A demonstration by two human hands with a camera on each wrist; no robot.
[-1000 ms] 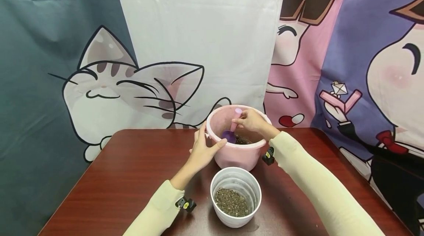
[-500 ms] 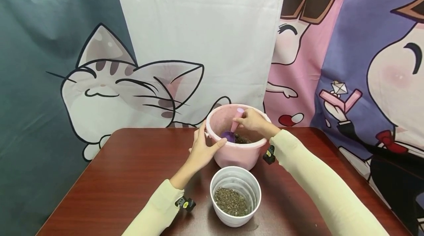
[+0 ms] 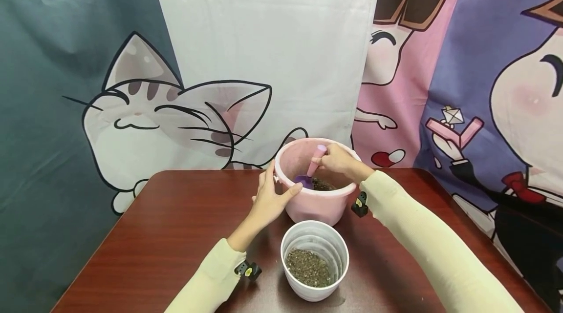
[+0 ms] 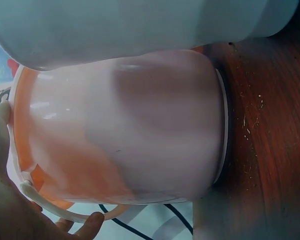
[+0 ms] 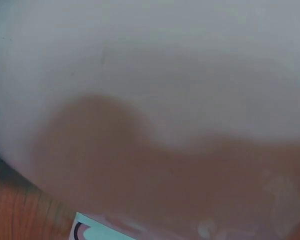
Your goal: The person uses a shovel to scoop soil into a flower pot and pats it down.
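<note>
In the head view a pink bucket (image 3: 316, 209) with dark soil (image 3: 324, 185) inside stands on the table. My left hand (image 3: 269, 201) holds its left rim, thumb over the edge and fingers along the outside. The left wrist view has those fingers by the bucket's pale carrying handle (image 4: 70, 214). My right hand (image 3: 337, 160) reaches inside and grips a scoop by its pink handle (image 3: 314, 164); the purple bowl (image 3: 304, 182) is down at the soil, partly hidden by the rim. Bucket wall (image 5: 165, 75) fills most of the right wrist view.
A white ribbed pot (image 3: 314, 294), part filled with brown soil (image 3: 309, 268), stands in front of the bucket. Crumbs (image 4: 246, 125) lie on the red-brown table (image 3: 184, 220). A printed cartoon cloth (image 3: 272, 49) hangs behind the table's far edge.
The scoop's handle has tipped slightly to the right inside the bucket, along with my right hand. My left hand stays at the rim; bucket and pot stand where they were.
</note>
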